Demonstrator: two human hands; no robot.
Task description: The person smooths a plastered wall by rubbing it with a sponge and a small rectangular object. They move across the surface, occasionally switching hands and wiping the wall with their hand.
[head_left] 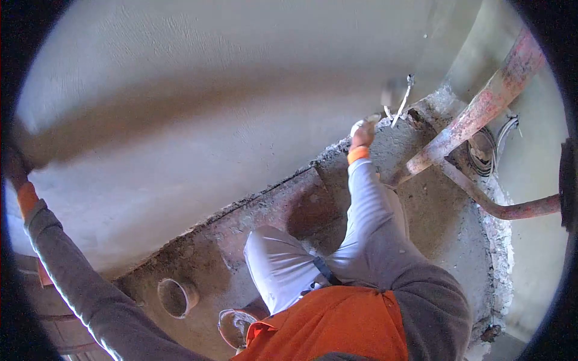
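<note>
My right hand is low on the plastered wall, just above the wall's rough bottom edge. Its fingers look closed around something small and pale, too blurred to name. Beside it, white cables stick out of the wall, with a blurred brownish patch next to them. At the far left, my left hand is up by the wall, dark and partly cut off by the edge of the view, so its fingers cannot be made out.
A red, paint-worn metal leg slants down at the right, with a curved tube joined to it. Coiled cables hang behind. On the rough floor are a round container and a bucket by my knee.
</note>
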